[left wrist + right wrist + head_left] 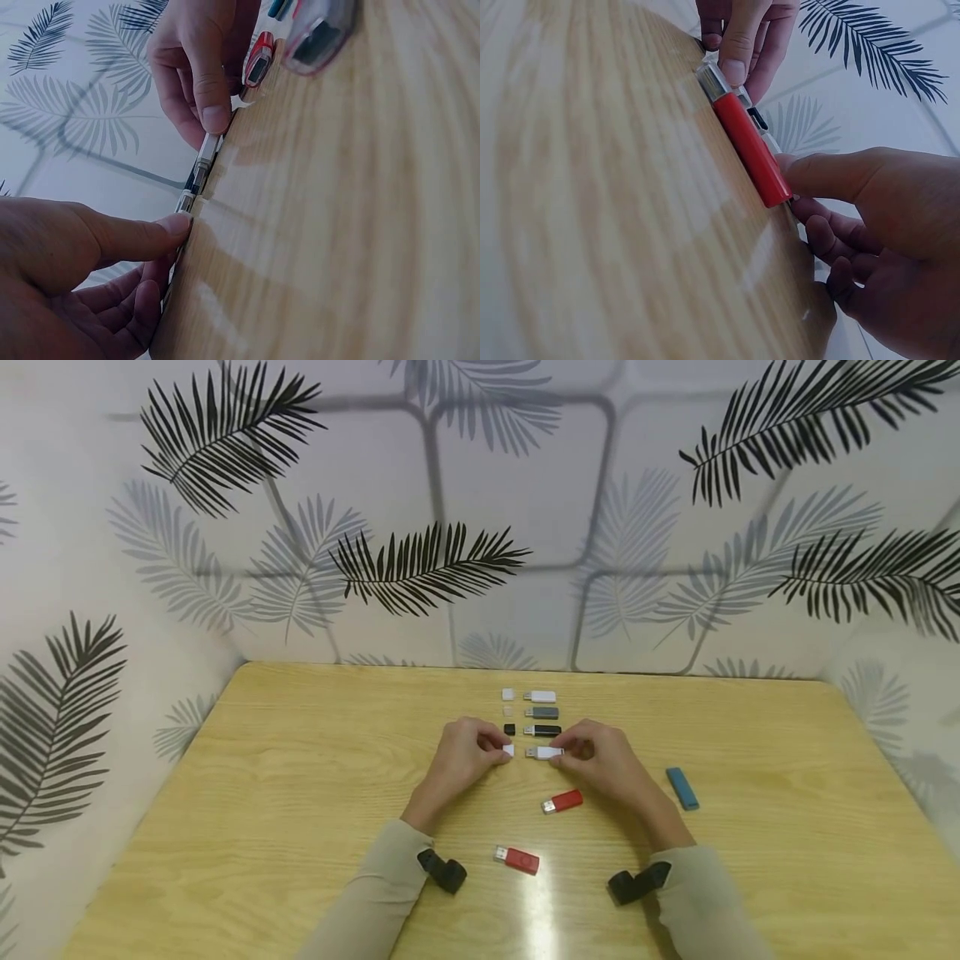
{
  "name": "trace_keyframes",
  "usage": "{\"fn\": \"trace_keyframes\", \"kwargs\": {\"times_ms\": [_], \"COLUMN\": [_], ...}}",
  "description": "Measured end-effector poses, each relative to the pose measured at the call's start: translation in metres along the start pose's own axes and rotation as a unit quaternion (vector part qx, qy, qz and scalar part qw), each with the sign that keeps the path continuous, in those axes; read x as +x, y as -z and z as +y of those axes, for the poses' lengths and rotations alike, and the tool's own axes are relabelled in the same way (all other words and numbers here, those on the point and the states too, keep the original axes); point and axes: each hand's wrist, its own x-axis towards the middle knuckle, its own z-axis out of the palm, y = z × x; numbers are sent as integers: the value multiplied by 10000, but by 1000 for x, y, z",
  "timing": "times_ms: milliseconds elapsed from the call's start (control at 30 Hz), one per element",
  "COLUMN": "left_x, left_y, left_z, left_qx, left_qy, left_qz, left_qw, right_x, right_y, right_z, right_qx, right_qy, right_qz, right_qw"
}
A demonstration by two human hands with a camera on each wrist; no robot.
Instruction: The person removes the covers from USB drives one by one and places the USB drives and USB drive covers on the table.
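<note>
My left hand (461,753) pinches a small white cap (509,750) between thumb and fingertips at the tabletop. Across a short gap, my right hand (603,756) pinches the back end of a white USB stick (542,752), its metal plug pointing left toward the cap. Beyond them lie a black USB stick (544,731), a grey one (543,713) and another white one (542,697), stacked in a column. Left of these sit a black cap (509,729), a clear cap (507,711) and a white cap (507,694). In the left wrist view, both thumbs press from the near side.
Nearer the body, a red USB stick (564,801) lies by my right wrist, with a second red USB stick (519,860) between the forearms. A blue stick (682,788) rests right of my right arm. Behind the wooden table (300,793) hangs a leaf-patterned backdrop (517,485).
</note>
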Motion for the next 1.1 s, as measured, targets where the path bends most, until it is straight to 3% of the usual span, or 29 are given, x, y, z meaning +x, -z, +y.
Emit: {"fn": "trace_keyframes", "kwargs": {"times_ms": [633, 833, 1100], "left_x": [0, -2, -6], "left_y": [-1, 1, 6], "left_z": [-4, -5, -6], "left_qx": [-149, -312, -699], "left_qy": [67, 69, -172], "left_qz": [-91, -163, -193], "left_qw": [9998, 9994, 9972], "right_x": [-1, -5, -6], "right_y": [0, 2, 8], "right_z": [1, 2, 4], "right_qx": [119, 318, 385], "right_qy": [-98, -321, -250], "right_qz": [-43, -33, 12], "right_qw": [9999, 9990, 9989]}}
